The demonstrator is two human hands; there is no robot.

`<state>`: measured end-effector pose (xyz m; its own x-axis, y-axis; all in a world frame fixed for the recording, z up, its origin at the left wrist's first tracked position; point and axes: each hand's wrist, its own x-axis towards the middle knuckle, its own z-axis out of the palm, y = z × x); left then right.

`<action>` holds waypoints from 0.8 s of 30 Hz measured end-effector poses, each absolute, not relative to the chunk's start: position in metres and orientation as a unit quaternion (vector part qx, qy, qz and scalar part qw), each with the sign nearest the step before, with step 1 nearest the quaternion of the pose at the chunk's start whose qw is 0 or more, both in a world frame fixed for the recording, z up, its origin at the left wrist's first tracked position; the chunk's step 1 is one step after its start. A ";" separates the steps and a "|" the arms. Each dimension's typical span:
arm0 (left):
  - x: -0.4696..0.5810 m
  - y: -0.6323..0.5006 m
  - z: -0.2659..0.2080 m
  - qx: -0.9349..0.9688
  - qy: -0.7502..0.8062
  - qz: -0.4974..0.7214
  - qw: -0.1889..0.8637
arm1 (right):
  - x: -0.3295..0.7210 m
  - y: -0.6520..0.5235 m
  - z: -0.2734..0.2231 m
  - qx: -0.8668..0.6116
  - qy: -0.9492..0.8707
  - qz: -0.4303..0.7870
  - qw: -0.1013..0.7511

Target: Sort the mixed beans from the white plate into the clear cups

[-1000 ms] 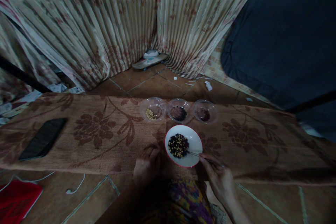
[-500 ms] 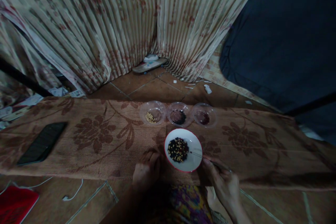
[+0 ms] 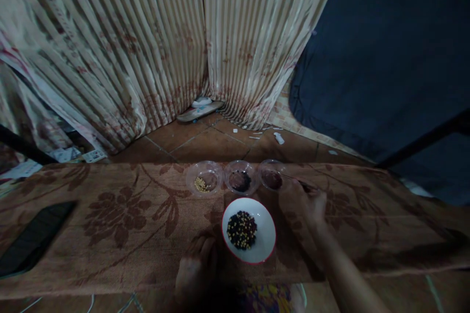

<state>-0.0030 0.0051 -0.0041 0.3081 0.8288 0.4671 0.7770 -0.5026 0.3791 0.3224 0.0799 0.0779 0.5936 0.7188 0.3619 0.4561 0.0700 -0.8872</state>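
My right hand (image 3: 305, 204) grips a thin metal pair of tweezers (image 3: 305, 185), their tips at the right-hand clear plastic cup (image 3: 272, 162), which holds dark reddish beans. Whether the tips hold a bean is too small to tell. Curled on the cloth left of the bowl, my left hand (image 3: 196, 261) shows nothing in its fingers. The white bowl (image 3: 265, 234) with a red rim contains a heap of mixed black, dark red and yellow beans (image 3: 242, 231). Black beans lie in the middle cup (image 3: 238, 162), yellow soybeans in the left cup (image 3: 203, 164).
A brown flowered cloth (image 3: 139, 249) covers the narrow table. A dark phone (image 3: 35, 237) lies at its left end. Beyond the far edge are a skateboard (image 3: 200, 112), paper scraps on the tiled floor and striped curtains (image 3: 165, 49). Dark fabric (image 3: 385, 58) hangs at the right.
My right hand with the tweezers has moved from the bowl's right rim, forward to the right cup. The left hand stays beside the bowl. The view has tilted up and shifted slightly right.
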 end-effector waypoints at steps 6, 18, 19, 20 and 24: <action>-0.002 0.003 0.003 0.816 0.496 0.290 0.065 | 0.294 0.027 0.076 -0.684 -0.392 0.122 0.603; -0.003 0.004 -0.001 0.820 0.501 0.265 0.081 | 0.251 -0.036 0.058 -0.635 -0.635 0.193 0.396; -0.003 0.003 -0.001 0.819 0.503 0.265 0.080 | 0.251 -0.037 0.058 -0.634 -0.637 0.184 0.398; -0.003 0.003 0.000 0.818 0.504 0.265 0.079 | 0.251 -0.037 0.059 -0.634 -0.637 0.179 0.399; -0.001 0.002 0.002 0.815 0.508 0.268 0.076 | 0.254 -0.038 0.062 -0.650 -0.624 0.181 0.394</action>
